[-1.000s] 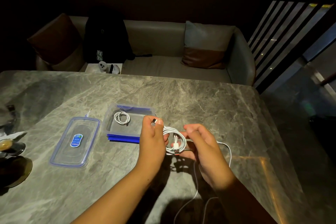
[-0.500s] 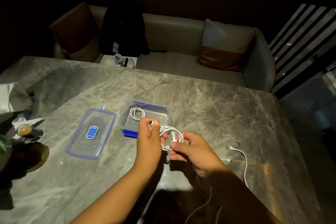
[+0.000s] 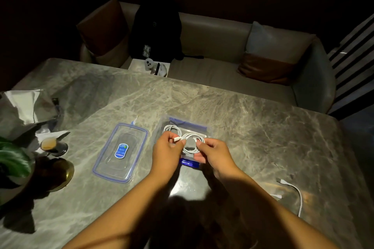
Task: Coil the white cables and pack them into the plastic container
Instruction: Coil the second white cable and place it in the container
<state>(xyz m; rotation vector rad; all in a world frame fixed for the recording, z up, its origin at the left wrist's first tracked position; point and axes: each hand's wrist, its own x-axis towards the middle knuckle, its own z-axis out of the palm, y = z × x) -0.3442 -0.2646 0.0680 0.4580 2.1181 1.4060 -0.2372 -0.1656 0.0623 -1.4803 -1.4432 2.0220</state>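
A clear plastic container (image 3: pixel 203 127) with blue clips stands open on the marble table. One coiled white cable (image 3: pixel 169 127) lies inside it at the left. Over the container's near half I hold a second coiled white cable (image 3: pixel 191 148) between both hands. My left hand (image 3: pixel 167 152) pinches its plug end, and my right hand (image 3: pixel 213 153) grips the coil's right side. Another white cable (image 3: pixel 297 194) lies loose on the table at the right, its far part running off the near edge.
The container's clear lid (image 3: pixel 121 152) with a blue label lies flat to the left. Farther left are a small glass (image 3: pixel 49 144), a dark round dish (image 3: pixel 60 174), a plant leaf (image 3: pixel 12 159) and crumpled paper (image 3: pixel 22 105). A sofa (image 3: pixel 222 46) stands behind the table.
Both hands have carried the coiled cable forward from in front of the container to over it. The view has tilted, showing more of the table's left side.
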